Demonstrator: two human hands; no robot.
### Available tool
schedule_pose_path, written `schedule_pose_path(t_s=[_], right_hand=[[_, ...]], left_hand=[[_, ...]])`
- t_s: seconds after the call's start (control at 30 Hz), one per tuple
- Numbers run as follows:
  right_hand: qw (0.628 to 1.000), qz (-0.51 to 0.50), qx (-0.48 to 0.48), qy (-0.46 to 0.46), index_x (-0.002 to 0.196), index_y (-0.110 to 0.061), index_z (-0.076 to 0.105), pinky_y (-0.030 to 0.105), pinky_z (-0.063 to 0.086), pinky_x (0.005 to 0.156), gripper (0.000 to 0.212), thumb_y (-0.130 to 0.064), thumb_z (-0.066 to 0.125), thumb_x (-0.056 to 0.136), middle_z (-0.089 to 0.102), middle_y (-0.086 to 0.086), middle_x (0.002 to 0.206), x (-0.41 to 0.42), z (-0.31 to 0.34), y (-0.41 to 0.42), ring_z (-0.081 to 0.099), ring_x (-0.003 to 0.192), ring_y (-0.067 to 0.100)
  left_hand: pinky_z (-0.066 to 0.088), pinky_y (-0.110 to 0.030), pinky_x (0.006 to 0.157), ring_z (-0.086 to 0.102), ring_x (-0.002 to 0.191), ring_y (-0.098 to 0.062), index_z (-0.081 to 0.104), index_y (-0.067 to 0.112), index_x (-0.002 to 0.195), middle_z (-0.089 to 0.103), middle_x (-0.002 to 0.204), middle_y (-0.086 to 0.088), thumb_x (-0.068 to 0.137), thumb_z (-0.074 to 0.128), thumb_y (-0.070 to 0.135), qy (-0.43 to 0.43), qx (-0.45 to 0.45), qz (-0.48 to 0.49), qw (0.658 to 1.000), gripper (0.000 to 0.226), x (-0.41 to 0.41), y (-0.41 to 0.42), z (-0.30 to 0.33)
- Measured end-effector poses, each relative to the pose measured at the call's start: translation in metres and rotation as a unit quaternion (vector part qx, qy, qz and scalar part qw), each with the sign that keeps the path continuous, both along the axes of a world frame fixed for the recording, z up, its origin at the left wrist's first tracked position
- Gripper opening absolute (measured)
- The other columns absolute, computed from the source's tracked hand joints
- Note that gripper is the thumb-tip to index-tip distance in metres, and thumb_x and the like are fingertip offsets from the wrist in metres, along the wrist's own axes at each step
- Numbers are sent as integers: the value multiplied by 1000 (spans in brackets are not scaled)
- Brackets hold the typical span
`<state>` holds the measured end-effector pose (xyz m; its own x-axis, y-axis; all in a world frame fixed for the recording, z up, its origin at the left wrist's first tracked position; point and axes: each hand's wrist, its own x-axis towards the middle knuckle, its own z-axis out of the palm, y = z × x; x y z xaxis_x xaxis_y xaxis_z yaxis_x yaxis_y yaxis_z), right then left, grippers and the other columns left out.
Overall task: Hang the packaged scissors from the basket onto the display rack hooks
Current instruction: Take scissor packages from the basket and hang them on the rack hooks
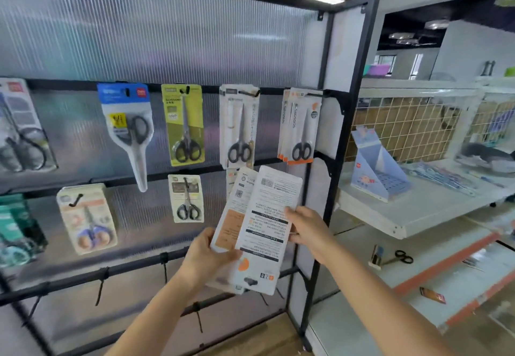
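Note:
I hold a small stack of white packaged scissors upside down, printed backs facing me, in front of the display rack. My left hand grips the stack's lower left edge. My right hand pinches the right edge of the front pack. On the rack's upper rail hang a blue pack, a yellow pack, a white pack and white-orange packs. Lower hooks carry a small pack and a beige pack. No basket is in view.
Bare black hooks stick out from the lower rails. To the right stand white shelves with a blue cardboard stand, wire mesh backing and loose black scissors. More packs hang at the far left.

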<state>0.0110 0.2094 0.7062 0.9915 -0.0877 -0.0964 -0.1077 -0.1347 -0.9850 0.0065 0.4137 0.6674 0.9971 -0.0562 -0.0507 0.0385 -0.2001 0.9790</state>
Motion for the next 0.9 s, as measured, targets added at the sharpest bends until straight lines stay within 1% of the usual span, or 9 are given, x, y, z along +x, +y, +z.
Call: schedule_pose_path(t_s=[0.1,0.23,0.3,0.37,0.43,0.57,0.67,0.77,0.9], right_hand=[[992,40,110,53,99,-14,60,45,47,95,43,-49,36,97,67,12,102,12,12,-8,62,102,27],[931,101,301,178,118,3,53,54,49,87,87,-73,23,87,56,35,119,24,13,-21,54,111,47],[904,128,368,176,127,5,47,57,47,92,91,-74,26,86,51,38,124,26,10,-27,54,113,51],[910,148,353,161,113,12,57,50,53,85,84,-65,43,84,62,32,110,26,11,-31,65,97,42],[925,183,293,160,95,10,68,40,52,80,69,-55,59,76,68,24,97,28,11,-35,68,84,34],[914,314,204,157,116,2,64,44,44,93,75,-47,82,62,60,24,118,30,9,-33,60,103,34],[897,377,183,142,107,-4,70,39,55,84,68,-30,93,49,68,19,107,33,0,-29,67,95,28],[903,390,144,106,116,-5,62,39,55,83,78,-24,94,48,66,17,111,32,-6,-18,65,99,28],[943,313,104,43,120,-6,59,40,54,87,70,-18,84,56,67,14,114,26,-16,-7,65,105,29]], left_hand=[[48,-16,55,65,77,-10,57,13,91,68,86,4,76,75,5,-81,62,27,994,25,0,9,11],[51,-28,61,64,68,-14,59,15,83,69,74,3,75,78,13,-244,218,53,943,21,1,26,14],[47,-20,56,63,62,-14,53,22,85,68,74,4,79,74,13,-414,317,13,853,23,7,41,14],[49,-18,61,64,72,-14,51,19,93,69,84,0,81,61,11,-563,396,-62,722,18,13,54,18],[55,-27,68,65,84,-19,50,11,93,70,93,-8,86,54,9,-644,443,-90,617,9,17,63,25],[58,-38,77,69,88,-30,48,6,89,71,94,-19,97,43,5,-724,479,-89,488,9,21,70,43],[54,-39,86,69,91,-32,49,7,87,71,93,-18,97,43,5,-739,505,-90,437,12,28,67,55],[44,-40,96,68,96,-33,47,9,84,71,96,-18,97,45,8,-738,524,-75,417,13,37,65,58],[32,-44,105,48,120,-35,48,9,96,63,120,-18,93,44,8,-669,588,-2,454,5,45,66,53]])
